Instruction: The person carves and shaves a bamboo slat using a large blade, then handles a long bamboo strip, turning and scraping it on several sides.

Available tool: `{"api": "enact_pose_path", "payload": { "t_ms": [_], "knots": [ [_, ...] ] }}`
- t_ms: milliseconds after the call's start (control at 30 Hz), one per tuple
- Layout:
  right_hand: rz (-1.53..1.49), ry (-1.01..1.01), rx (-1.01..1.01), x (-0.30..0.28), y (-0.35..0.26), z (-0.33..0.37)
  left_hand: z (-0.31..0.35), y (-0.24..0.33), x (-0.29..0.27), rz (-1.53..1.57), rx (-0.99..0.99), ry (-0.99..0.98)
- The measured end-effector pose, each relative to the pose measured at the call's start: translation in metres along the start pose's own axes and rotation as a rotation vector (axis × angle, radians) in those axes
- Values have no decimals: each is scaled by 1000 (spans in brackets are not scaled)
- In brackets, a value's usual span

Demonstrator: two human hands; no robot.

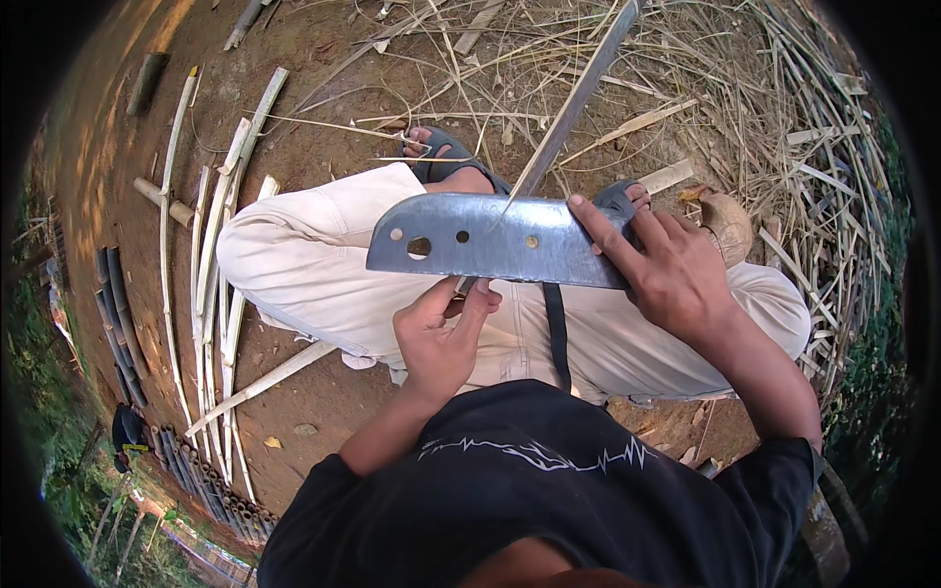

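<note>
A broad steel cleaver blade (pixel 495 235) with several round holes lies crosswise above my lap. My right hand (pixel 676 265) grips its right end, the index finger stretched along the blade. Beyond those knuckles shows a rounded wooden piece (pixel 725 230); I cannot tell whether it is the cleaver's handle. A long, narrow strip (pixel 578 103), dark grey with a paler edge and looking like bamboo, slants from the far side down behind the blade. Just under the blade's near edge, my left hand (pixel 441 333) pinches the strip's near end between thumb and fingers. The blade hides the strip's middle.
My folded legs in pale trousers (pixel 314 225) lie beneath the blade. Long split bamboo strips (pixel 206 265) are on the ground to the left, near dark bamboo poles (pixel 123 304). Tangled shavings (pixel 706 59) cover the far right. Sandalled feet (pixel 451 162) are in front.
</note>
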State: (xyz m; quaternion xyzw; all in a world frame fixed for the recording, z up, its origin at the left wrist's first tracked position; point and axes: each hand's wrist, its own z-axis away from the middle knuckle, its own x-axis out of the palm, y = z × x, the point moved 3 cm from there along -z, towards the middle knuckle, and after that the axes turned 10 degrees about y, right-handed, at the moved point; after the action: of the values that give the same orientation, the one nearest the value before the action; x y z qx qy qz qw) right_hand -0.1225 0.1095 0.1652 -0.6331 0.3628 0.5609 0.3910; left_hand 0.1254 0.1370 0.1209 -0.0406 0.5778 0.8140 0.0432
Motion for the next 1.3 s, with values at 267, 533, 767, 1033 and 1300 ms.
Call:
{"api": "enact_pose_path", "payload": {
  "t_ms": [267,533,767,1033,1300],
  "knots": [
    [-44,-8,166,6,45,-14,-2,1,-2,-4,-73,13],
    [62,-40,354,18,106,-35,-1,-4,-7,-51,-99,30],
    [90,-4,377,38,159,-44,4,-6,-20,-91,-112,0],
    [103,33,385,37,162,-59,8,-11,-28,-67,-108,43],
    [88,58,456,39,158,-66,3,-9,-37,-77,-70,82]
  ]
}}
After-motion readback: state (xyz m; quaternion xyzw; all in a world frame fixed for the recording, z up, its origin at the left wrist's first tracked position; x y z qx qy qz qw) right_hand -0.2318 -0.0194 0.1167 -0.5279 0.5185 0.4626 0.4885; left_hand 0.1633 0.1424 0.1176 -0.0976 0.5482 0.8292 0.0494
